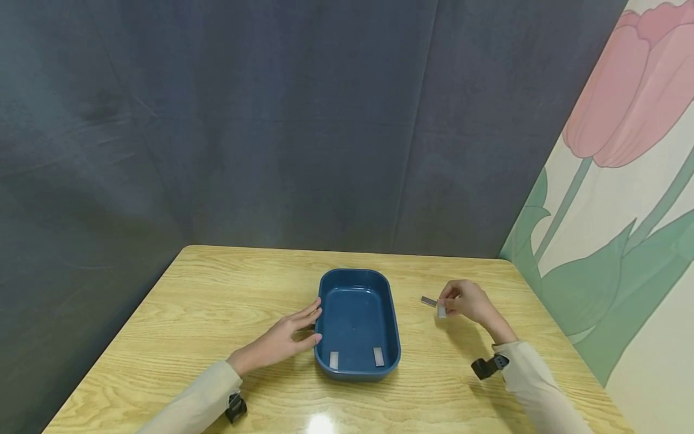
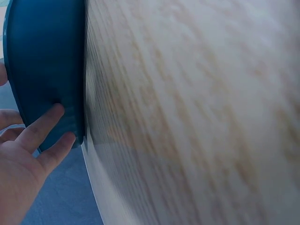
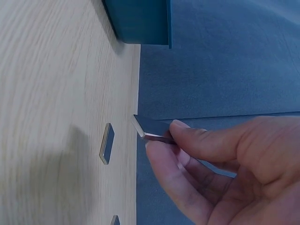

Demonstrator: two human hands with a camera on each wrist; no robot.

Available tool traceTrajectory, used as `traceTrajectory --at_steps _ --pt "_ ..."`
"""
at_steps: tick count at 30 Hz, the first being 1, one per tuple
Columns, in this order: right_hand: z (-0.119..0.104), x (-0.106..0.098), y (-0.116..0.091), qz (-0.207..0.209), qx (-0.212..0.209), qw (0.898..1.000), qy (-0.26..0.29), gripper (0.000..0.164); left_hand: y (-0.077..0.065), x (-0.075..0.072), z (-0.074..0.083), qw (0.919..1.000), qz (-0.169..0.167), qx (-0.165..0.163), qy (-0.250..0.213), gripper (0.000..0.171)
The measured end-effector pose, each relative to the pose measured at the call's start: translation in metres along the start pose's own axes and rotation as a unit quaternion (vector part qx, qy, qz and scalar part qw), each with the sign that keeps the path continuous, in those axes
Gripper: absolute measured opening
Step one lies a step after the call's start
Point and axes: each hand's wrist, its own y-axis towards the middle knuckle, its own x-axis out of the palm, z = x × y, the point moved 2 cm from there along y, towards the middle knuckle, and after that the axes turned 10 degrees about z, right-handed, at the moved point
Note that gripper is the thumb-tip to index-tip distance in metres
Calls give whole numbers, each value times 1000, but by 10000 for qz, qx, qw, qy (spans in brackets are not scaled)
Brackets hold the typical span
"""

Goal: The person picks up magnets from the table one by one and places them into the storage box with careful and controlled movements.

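My right hand (image 1: 467,299) pinches a small flat silvery metal bar (image 3: 152,127) between thumb and fingertips, above the table to the right of the blue bin. A similar bar (image 1: 428,301) lies on the table just left of that hand; the right wrist view also shows a second loose bar (image 3: 115,220) at its bottom edge. The blue bin (image 1: 355,271) stands at the table's middle, with two bars inside near its front end, one left (image 1: 334,360) and one right (image 1: 378,357). My left hand (image 1: 282,340) has its fingers extended and spread, fingertips touching the bin's left wall.
The light wooden table (image 1: 238,283) carries the bin and the loose bars. A dark blue curtain (image 1: 298,132) hangs behind and to the left of it. On the right rises a wall painted with a tulip (image 1: 612,102).
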Motion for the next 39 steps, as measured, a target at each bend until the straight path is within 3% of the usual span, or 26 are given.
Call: traceTrajectory --at_steps 39 --pt "-18 4 11 59 -4 9991 430 4 0 0 2 10000 45 67 25 66"
